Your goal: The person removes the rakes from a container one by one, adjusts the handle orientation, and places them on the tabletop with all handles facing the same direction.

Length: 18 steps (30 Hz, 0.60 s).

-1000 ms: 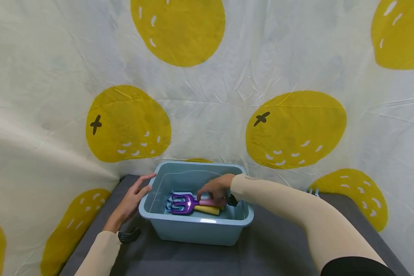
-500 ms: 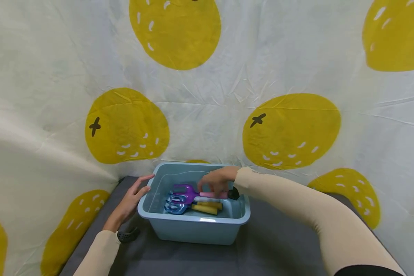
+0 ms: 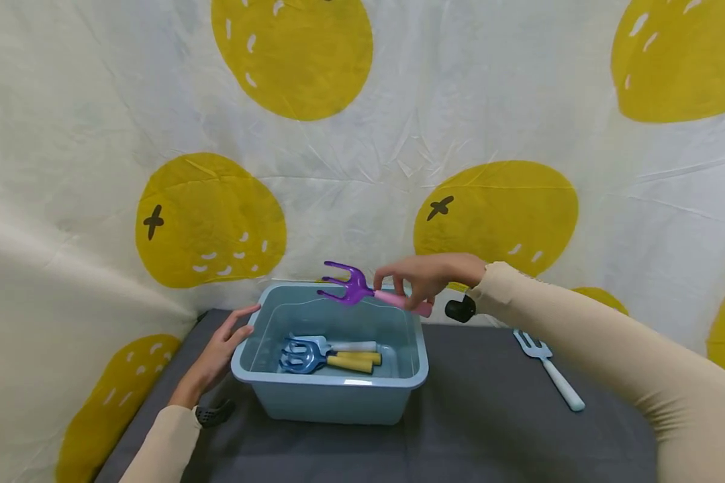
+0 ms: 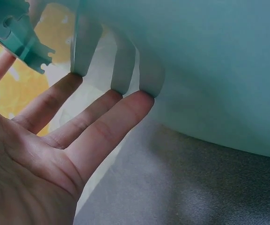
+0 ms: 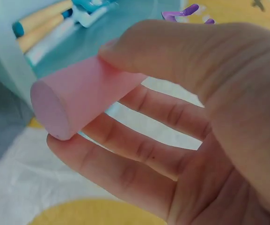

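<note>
My right hand pinches the pink handle of a purple hand fork, raised over the right back part of a pale blue plastic tub. The fork's prongs point left. In the right wrist view, thumb and fingers lie on opposite sides of that handle. My left hand rests against the tub's left side, its fingers straight and their tips touching the outer wall. Inside the tub lie blue hand forks with yellow handles and a pale blue tool, partly overlapping.
A pale blue hand fork lies on the dark grey table to the right of the tub, below my right forearm. Behind the table hangs a white cloth with large yellow fruit prints.
My right hand has lifted the purple fork up and out of the tub, toward the back right. The pale fork on the table shows fully. My left hand stays at the tub.
</note>
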Motion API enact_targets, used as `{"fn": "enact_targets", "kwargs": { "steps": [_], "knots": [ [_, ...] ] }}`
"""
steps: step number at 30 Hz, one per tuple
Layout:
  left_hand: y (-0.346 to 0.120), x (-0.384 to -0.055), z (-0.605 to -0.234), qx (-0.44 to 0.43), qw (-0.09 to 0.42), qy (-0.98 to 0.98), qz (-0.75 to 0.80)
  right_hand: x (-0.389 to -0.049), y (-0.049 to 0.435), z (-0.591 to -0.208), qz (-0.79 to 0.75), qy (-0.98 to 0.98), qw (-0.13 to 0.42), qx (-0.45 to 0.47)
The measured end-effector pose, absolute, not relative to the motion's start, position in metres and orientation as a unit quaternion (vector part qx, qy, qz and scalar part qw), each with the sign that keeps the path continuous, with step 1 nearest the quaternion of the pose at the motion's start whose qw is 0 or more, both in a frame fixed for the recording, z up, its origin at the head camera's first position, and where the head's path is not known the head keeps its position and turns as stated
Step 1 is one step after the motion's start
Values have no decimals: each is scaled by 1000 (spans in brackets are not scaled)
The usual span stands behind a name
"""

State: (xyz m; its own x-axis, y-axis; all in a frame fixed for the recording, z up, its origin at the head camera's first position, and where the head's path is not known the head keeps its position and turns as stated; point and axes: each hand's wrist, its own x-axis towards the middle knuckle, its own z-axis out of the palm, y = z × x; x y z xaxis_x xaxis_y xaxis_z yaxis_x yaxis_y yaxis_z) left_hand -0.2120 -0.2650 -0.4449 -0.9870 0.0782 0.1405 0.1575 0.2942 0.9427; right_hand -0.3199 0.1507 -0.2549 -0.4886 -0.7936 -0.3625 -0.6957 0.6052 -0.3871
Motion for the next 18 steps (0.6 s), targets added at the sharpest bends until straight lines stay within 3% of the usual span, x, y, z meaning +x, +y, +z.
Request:
{"fn": "enact_targets", "kwargs": {
  "steps": [7,18],
  "knots": [
    [-268,-210,-449,-85,45,-809,-579,-319,203,-244,-159,875,247,-384],
    [-271,-213,-450,-89,54,-814,-572,-317,293,-272,-267,883,260,-285]
  ]
}}
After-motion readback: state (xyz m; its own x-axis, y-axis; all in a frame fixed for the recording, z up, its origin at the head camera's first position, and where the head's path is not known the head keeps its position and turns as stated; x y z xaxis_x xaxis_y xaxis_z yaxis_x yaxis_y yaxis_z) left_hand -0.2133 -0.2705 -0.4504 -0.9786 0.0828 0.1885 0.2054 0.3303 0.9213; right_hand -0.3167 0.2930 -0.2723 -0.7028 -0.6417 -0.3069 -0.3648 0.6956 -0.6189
